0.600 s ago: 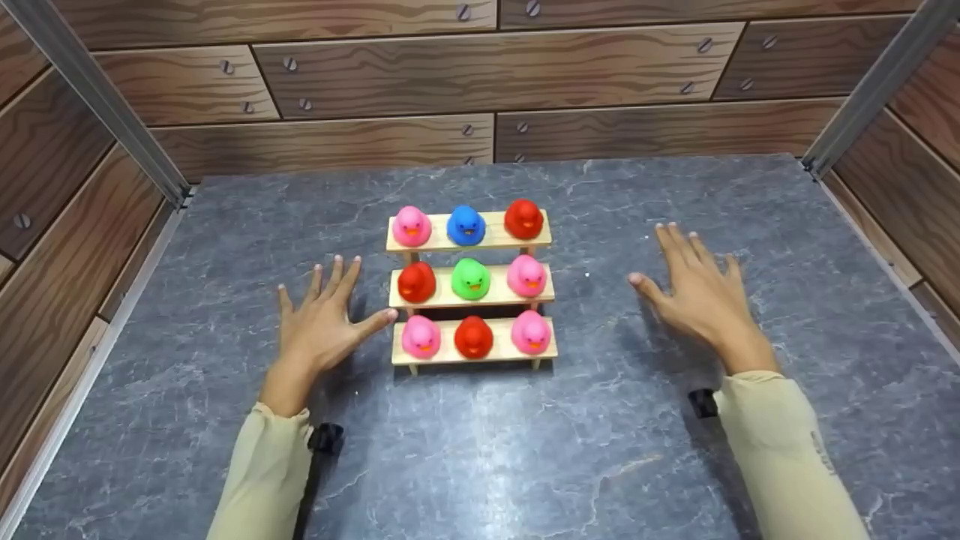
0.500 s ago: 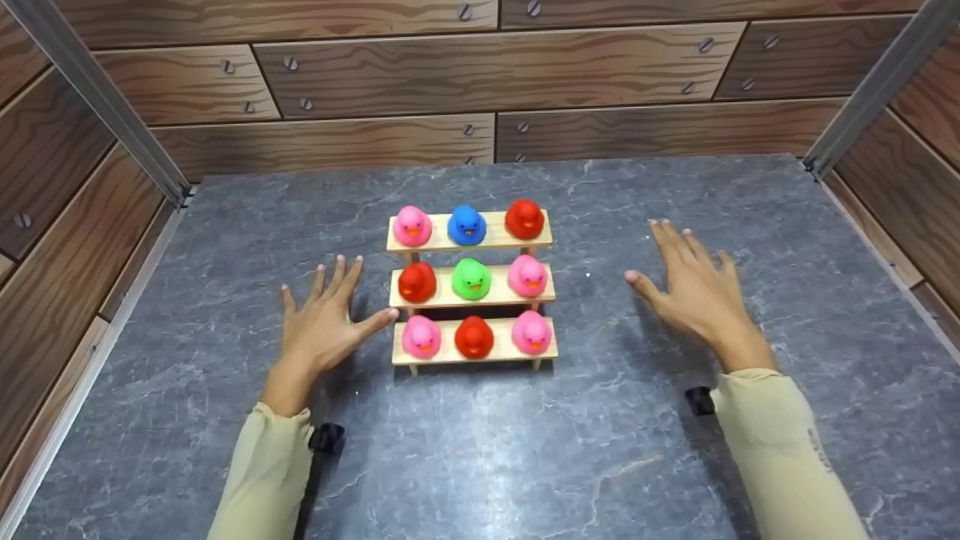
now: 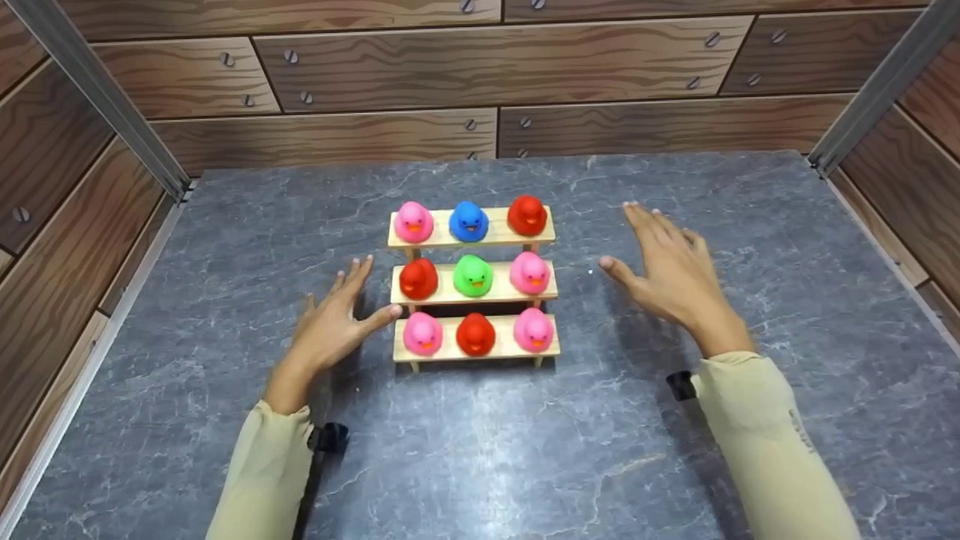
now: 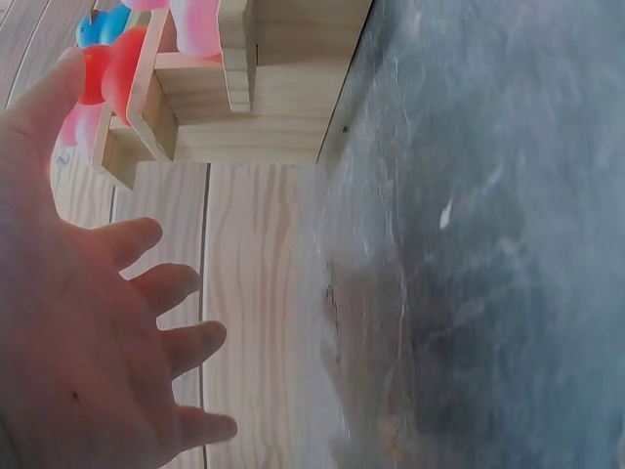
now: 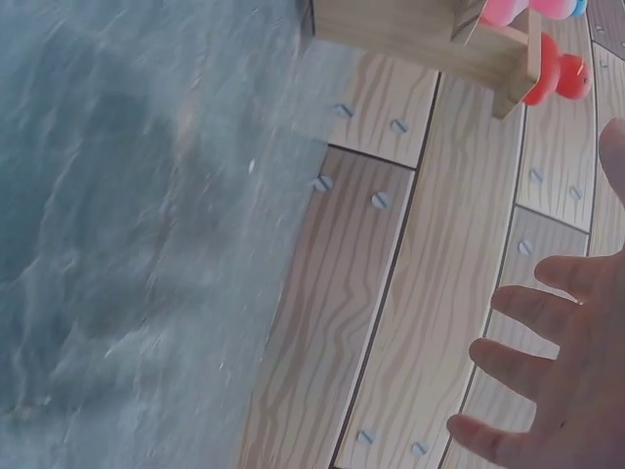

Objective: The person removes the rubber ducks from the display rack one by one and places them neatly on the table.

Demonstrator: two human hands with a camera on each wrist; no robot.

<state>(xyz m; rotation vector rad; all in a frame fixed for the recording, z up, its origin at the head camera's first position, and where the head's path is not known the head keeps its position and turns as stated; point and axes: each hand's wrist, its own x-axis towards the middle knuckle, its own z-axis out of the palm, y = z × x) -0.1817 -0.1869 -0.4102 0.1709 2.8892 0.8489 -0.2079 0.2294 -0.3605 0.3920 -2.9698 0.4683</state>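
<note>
A three-step wooden stand (image 3: pixel 442 355) bears rows of rubber ducks. On its top step sit a pink duck (image 3: pixel 413 223), a blue duck (image 3: pixel 469 223) and a red duck (image 3: pixel 527 216). The middle step carries a red duck (image 3: pixel 418 279), a green duck (image 3: pixel 472 277) and a pink duck (image 3: pixel 530 274). Below them are a pink duck (image 3: pixel 423 334), a red duck (image 3: pixel 475 335) and a pink duck (image 3: pixel 534 331). My left hand (image 3: pixel 328 330), fingers spread, is beside the stand's left side, thumb close to it. My right hand (image 3: pixel 673 281) hovers farther off on the right, holding nothing.
The stand rests on a grey marbled tabletop (image 3: pixel 480 450). Wood-patterned panels (image 3: pixel 375 75) enclose the back and both sides, with grey metal posts (image 3: pixel 112 105) at the corners. A dark camera strap piece (image 3: pixel 328 437) shows at the left wrist.
My right hand has moved left and slightly away from me, closer to the stand. The left hand has turned a little, its thumb still near the stand. The ducks keep their places.
</note>
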